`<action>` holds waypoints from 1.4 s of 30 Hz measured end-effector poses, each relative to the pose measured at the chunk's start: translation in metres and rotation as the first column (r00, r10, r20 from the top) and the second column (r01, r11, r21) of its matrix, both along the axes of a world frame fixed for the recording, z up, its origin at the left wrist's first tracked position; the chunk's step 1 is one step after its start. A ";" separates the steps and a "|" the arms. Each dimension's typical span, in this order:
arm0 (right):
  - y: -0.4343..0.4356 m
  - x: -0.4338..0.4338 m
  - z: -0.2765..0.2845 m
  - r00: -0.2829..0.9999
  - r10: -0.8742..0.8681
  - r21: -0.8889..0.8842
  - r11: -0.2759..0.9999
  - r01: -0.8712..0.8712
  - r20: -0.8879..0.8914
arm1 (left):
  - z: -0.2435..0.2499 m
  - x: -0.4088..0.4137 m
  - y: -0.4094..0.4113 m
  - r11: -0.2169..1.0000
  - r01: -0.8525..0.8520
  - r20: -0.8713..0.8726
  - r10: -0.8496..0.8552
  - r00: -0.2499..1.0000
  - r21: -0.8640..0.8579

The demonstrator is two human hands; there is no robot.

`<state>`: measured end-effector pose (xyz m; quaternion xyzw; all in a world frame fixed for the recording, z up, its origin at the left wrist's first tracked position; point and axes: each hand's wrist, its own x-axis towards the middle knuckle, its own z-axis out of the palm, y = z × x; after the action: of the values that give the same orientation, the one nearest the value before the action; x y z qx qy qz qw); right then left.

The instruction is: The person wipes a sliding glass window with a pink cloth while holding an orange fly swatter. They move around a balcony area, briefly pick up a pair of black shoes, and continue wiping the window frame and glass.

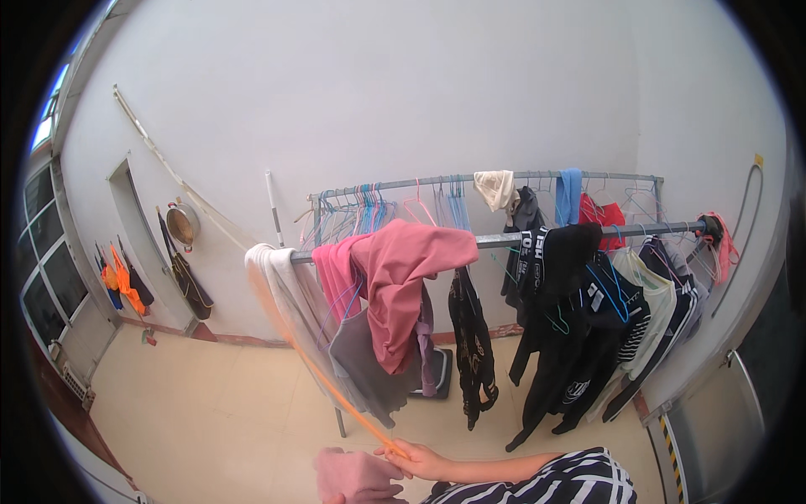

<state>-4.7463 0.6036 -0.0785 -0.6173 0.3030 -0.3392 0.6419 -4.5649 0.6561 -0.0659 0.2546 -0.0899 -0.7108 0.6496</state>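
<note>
My right hand is closed around the lower end of a thin orange stick. The stick slants up and left, blurring towards its top beside a white towel on the front rail. A bunched pale pink cloth is up against my right fingers. At the bottom edge, a small part of my left hand shows, gripping that cloth from below; the rest is cut off. Beyond, a rose-pink garment is draped over the front metal rail, above a grey garment.
Black garments and other clothes on hangers fill the rail's right side. Behind stands a second rail with many hangers. A rack leg meets the tiled floor. At right is a door panel; a pot hangs on the left wall.
</note>
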 end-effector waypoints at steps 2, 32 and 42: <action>0.005 0.006 0.003 0.998 0.065 0.040 0.997 -0.065 0.003 | 0.002 0.004 0.003 1.000 -0.015 -0.002 0.015 1.000 -0.007; 0.035 0.081 -0.007 0.812 0.565 0.235 0.778 -0.583 0.145 | 0.004 0.045 0.127 0.939 -0.289 -0.134 0.267 0.954 -0.186; 0.041 0.082 -0.001 0.908 0.368 0.176 0.898 -0.402 0.199 | -0.015 0.087 0.190 0.892 -0.437 0.237 0.453 0.860 -0.118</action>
<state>-4.6646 0.6447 -0.0800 -0.5634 0.1563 -0.2193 0.7811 -4.4780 0.8465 -0.0810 0.3391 -0.1339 -0.4993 0.7860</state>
